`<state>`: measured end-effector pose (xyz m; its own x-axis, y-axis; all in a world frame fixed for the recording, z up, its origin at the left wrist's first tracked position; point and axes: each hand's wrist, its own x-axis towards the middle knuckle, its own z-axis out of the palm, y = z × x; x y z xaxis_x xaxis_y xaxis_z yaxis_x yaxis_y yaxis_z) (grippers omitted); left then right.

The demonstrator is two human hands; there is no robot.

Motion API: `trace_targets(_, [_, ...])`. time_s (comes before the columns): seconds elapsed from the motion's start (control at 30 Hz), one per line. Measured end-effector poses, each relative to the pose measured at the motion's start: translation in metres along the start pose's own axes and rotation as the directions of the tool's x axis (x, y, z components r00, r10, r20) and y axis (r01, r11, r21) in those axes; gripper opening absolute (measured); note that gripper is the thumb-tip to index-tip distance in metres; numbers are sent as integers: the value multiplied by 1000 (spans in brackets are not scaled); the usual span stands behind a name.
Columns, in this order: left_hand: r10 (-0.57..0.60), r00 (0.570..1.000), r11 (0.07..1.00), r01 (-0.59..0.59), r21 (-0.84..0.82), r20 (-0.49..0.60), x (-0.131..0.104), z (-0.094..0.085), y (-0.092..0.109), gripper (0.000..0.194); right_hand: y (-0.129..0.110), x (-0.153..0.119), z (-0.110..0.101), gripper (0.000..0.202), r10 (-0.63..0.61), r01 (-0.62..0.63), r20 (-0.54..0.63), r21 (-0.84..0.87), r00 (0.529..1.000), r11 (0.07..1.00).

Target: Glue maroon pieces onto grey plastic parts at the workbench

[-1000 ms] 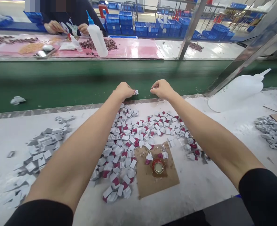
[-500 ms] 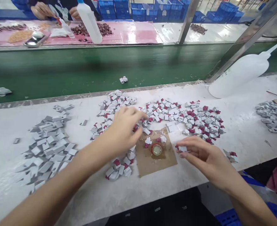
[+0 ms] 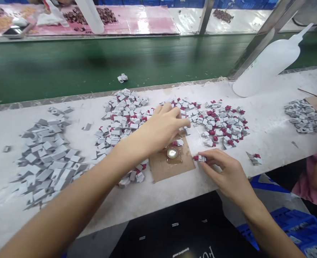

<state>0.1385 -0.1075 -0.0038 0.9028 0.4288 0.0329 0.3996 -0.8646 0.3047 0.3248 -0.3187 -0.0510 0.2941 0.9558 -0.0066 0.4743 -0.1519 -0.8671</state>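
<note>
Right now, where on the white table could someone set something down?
Between the white bottle and the far-right gray heap, and between the cardboard and the near edge of the table. It's crowded left of the cardboard, with gray-and-red pieces.

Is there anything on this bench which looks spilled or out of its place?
Yes. A dark, wet-looking stain shows around the cap on the cardboard, perhaps spilled liquid. Also, a single grey piece lies alone, left of the grey pile.

Pretty bright, hot glare on the pink sheet [image 3: 154,23] past the bench [image 3: 137,200]'s far edge, left hand [image 3: 165,125] kinda blurry.
</note>
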Motion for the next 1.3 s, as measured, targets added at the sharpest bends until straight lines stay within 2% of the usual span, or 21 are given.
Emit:
trace_targets(0.1, [91,989,991,-100,83,115,35,3,-4,36,3,1,-1,19,65,-63,-19,86,998,994])
trace_targets(0.2, [152,973,979,-172,108,175,52,11,-2,22,4,2,-4,23,145,-140,-13,176,989,974])
trace_targets(0.27, [178,971,979,-191,71,160,54,14,-2,14,3,3,-6,26,178,-176,11,241,984,954])
trace_targets(0.33, [176,979,984,-172,-49,103,50,11,-1,11,1,3,-7,28,190,-194,42,287,981,938])
trace_targets(0.4, [129,991,961,-120,-249,23,37,2,3,11,0,4,-7,27,182,-189,51,316,982,930])
trace_targets(0.47, [16,999,897,-34,-440,-46,12,-10,11,12,-1,3,-5,25,168,-168,29,314,985,934])
trace_targets(0.57, [-193,973,842,98,-530,-127,-42,-20,32,6,-3,-1,-2,18,118,-112,-20,183,993,977])
trace_targets(0.67, [-288,931,876,162,-455,-225,-101,-5,59,11,-6,-4,-1,12,-36,34,-51,-36,998,999])
trace_targets(0.73, [-355,906,862,222,-456,-229,-131,15,75,15,-8,-6,-1,14,-137,131,-40,-131,990,983])
trace_targets(0.8, [-413,888,825,273,-494,-200,-150,37,89,15,-9,-6,0,16,-188,183,-14,-184,982,966])
trace_targets(0.9, [-507,847,762,351,-544,-163,-164,63,101,14,-9,-4,3,17,-217,209,-5,-250,976,945])
trace_targets(1.0, [-568,811,712,399,-577,-139,-173,77,107,16,-10,-1,4,16,-209,199,-9,-270,978,942])
trace_targets(1.13, [-567,811,697,379,-609,-145,-186,87,111,34,-11,-1,5,15,-191,186,1,-240,982,953])
trace_targets(1.3, [-613,773,656,382,-651,-164,-187,86,115,26,-22,2,12,19,-218,208,-63,-139,974,968])
